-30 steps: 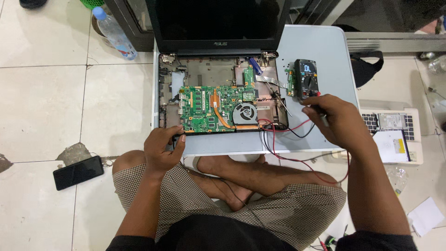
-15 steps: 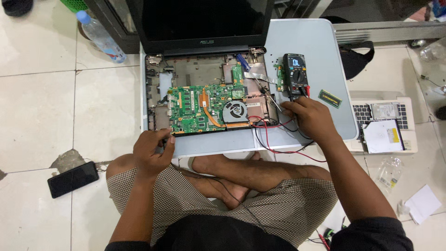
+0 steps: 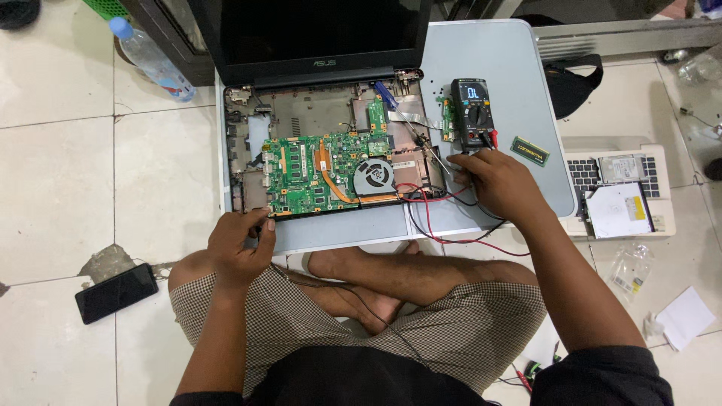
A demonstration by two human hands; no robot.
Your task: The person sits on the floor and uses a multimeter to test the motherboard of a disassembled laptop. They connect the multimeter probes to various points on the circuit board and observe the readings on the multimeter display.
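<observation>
Left hand (image 3: 239, 244): at the opened laptop's (image 3: 323, 150) front-left corner, bare floor tile (image 3: 68, 188) open to its left — only a black phone (image 3: 116, 292) lies there.
Right hand (image 3: 496, 183): hemmed in — multimeter (image 3: 471, 113) just above, red and black leads (image 3: 444, 225) looped below.
Tray's right part (image 3: 526, 83): bare, except a memory stick (image 3: 530, 150).
Far edge: upright screen (image 3: 316, 30) blocks reach.
</observation>
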